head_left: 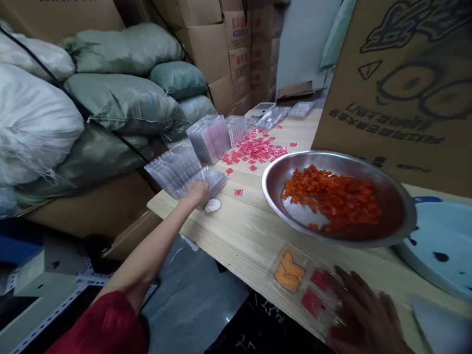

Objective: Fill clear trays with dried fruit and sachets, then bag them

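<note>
My left hand (pixel 198 192) reaches far out to the left edge of the wooden table (pixel 242 224) and closes on the top of a stack of clear plastic trays (pixel 189 172). My right hand (pixel 365 318) lies flat with fingers spread on a clear compartment tray (pixel 307 284) near the front edge. That tray holds orange pieces (pixel 290 270) in one cell and red packets (pixel 317 290) in others. A steel bowl (pixel 336 199) with orange pieces stands just behind it.
Loose red packets (pixel 255 149) lie scattered farther back, beside more upright clear trays (pixel 214 137). A large cardboard box (pixel 408 85) stands at the right, a pale blue lid (pixel 444 243) beside the bowl. Filled sacks (pixel 122 101) and stacked cartons (pixel 226 41) line the left.
</note>
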The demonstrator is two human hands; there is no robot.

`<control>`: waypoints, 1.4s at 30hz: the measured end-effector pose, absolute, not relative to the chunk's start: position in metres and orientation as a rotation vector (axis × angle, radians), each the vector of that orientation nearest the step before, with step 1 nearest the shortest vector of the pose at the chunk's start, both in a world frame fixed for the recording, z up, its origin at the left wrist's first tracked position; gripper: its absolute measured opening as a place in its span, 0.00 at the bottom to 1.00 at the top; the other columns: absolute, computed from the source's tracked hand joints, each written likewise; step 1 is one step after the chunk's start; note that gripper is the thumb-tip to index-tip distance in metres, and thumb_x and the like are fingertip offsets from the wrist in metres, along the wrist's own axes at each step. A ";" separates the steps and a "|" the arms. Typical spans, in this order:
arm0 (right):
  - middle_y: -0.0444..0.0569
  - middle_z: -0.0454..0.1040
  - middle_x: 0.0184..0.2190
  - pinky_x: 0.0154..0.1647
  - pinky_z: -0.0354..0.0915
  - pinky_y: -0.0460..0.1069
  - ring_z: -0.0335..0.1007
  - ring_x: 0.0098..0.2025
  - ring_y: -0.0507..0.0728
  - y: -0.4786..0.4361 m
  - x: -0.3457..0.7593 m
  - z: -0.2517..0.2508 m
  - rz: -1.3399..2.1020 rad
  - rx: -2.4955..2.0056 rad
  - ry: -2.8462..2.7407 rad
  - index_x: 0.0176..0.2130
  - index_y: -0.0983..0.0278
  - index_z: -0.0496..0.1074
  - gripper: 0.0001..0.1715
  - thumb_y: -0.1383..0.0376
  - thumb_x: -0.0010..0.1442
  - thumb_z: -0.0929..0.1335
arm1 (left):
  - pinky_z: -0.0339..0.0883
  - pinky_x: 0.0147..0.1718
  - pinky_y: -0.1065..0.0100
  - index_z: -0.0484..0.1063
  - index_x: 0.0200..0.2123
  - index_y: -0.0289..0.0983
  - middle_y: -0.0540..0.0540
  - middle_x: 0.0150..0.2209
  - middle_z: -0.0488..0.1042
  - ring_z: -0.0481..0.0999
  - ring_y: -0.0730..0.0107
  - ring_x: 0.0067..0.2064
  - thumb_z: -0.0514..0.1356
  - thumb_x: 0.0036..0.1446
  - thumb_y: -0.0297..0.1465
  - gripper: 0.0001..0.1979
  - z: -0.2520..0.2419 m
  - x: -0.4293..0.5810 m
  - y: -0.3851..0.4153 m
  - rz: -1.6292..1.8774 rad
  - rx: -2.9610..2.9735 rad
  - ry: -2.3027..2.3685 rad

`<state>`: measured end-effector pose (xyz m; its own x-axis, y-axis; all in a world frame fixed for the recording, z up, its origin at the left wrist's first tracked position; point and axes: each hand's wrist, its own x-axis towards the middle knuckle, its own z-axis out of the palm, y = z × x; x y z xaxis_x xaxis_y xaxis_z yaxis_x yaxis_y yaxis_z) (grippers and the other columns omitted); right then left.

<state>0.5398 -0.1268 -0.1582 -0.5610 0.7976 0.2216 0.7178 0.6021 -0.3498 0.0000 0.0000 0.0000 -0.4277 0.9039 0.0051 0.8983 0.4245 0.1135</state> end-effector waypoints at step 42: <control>0.54 0.73 0.39 0.44 0.69 0.57 0.70 0.39 0.61 -0.181 0.506 -0.095 0.729 -1.722 -1.521 0.64 0.68 0.71 0.35 0.46 0.70 0.67 | 0.69 0.46 0.60 0.70 0.56 0.36 0.43 0.40 0.77 0.77 0.61 0.42 0.58 0.67 0.34 0.17 -0.074 0.217 -0.097 0.737 1.737 1.518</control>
